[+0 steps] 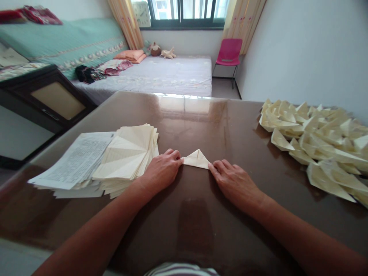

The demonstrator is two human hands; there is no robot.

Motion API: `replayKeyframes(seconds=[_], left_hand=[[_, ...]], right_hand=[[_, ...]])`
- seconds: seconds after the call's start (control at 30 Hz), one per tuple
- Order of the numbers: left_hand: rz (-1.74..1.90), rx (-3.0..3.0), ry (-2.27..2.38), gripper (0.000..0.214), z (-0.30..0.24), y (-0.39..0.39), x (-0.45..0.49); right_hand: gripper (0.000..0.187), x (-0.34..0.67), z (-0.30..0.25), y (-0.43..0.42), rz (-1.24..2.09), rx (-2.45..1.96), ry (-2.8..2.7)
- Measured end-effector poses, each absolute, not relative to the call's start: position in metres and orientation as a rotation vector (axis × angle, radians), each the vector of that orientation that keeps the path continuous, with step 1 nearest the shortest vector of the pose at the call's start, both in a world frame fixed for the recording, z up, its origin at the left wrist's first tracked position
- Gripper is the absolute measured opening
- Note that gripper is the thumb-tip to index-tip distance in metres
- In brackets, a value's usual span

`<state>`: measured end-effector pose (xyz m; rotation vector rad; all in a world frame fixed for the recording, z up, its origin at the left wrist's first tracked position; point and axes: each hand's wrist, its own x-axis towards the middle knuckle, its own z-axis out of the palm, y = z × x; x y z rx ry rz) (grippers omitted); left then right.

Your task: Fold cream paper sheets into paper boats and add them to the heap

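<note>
**Head view: two hands at the corners of a folded paper triangle (197, 159)**

Head camera looks down on a glossy brown table (201, 230), where the small cream triangle lies flat at the centre, between a stack of sheets (126, 157) on the left and a heap of folded pieces (319, 142) on the right. The paper looks light, thin and easily creased, and probably slides on the polished top. It is best taken by its corners or pressed along a fold.

The left hand (162, 170) rests knuckles up, fingers curled together at the left corner. Whether they pinch or merely press is unclear from here. The right hand (232, 180) lies palm down, fingers straight and close, tips on the right corner. Both forearms stretch forward, low above the table.
</note>
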<state>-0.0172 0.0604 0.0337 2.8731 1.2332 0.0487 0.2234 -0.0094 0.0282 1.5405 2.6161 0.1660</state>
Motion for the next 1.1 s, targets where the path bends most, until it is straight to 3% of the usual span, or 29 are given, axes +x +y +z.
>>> replayKeyframes(seconds=[0.17, 0.43, 0.77, 1.1], left_hand=[[0.177, 2.698, 1.351, 0.023, 0.026, 0.065, -0.015], [0.271, 2.393, 1.374, 0.018, 0.018, 0.073, -0.013], [0.489, 2.119, 1.162, 0.01, 0.023, 0.071, -0.009], [0.729, 1.616, 1.011, 0.019, 0.021, 0.076, -0.01]], right_hand=[[0.03, 0.226, 0.023, -0.001, 0.03, 1.662, 2.655], [0.023, 0.24, 0.005, 0.016, -0.656, 2.135, 2.673], [0.017, 0.248, 0.005, 0.02, -1.163, 2.102, 2.764], [0.021, 0.259, 0.001, 0.028, -1.21, 2.224, 2.824]])
